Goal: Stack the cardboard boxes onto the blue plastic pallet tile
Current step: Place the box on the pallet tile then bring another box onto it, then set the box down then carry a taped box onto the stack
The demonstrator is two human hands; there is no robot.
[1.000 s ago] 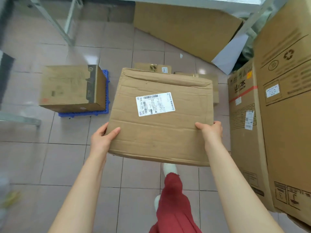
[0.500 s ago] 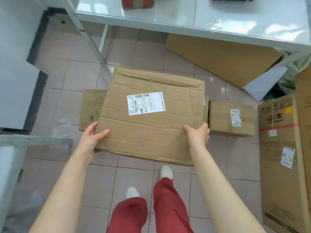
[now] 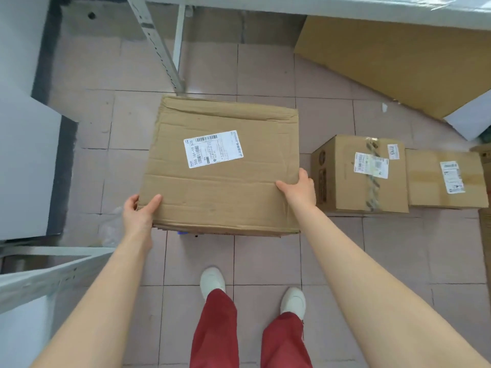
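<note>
A large creased cardboard box [image 3: 225, 187] with a white shipping label fills the middle of the head view. My left hand [image 3: 138, 212] grips its near left corner, and my right hand [image 3: 300, 191] grips its near right edge. The box hangs over the spot where another box and the blue pallet tile [image 3: 182, 233] lie; only a sliver of blue shows under its near edge. Whether the held box rests on anything below, I cannot tell. Two smaller taped boxes stand on the floor to the right: one [image 3: 361, 176] and a flatter one [image 3: 446, 179].
A metal shelf leg [image 3: 159, 46] rises behind the box. A shelf rail [image 3: 47, 277] crosses at the lower left. A flat cardboard sheet [image 3: 393, 62] leans at the back right under a white tabletop. My feet in white shoes stand on pink tiles.
I have stepped left toward the pallet with the box, lowering it. The box on the pallet is now hidden beneath it, and the two small boxes have come into view on the right.
</note>
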